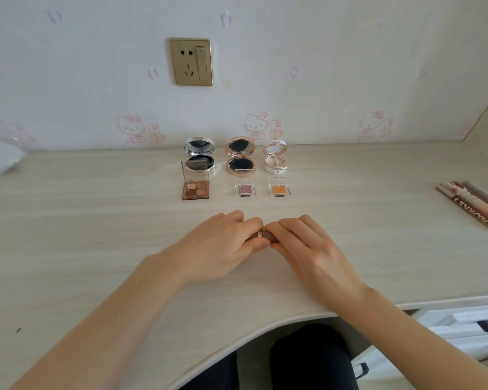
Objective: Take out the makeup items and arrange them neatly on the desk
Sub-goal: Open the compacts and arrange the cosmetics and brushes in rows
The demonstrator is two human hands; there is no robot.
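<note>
Held item: a small dark tube with a rose-gold band at its middle. Only this middle part shows between the two sets of fingers.
Left hand: fingers curled round the tube's left end.
Right hand: fingers curled round the tube's right end, so neither hand is nearer, as both already grip it.
Long axis: the tube lies left to right, roughly parallel to the rows of items ahead, low over the desk. Whether it touches the surface cannot be told.
Deciding relation: the arranged items lie straight ahead of the hands, and a bare strip of desk separates the tube from the front row. Any placing move would probably go forward — not sideways.
Back row, three: a silver compact, a rose-gold compact and a white compact, all open with lids upright.
Front row, three: one four-pan palette, touching or overlapping the silver compact; one pink single pan; one orange single pan.
Far right: a cluster of slim sticks, well apart from the rows — the count is unclear at the frame edge.
Tally: six items arranged, one in hand.
</note>
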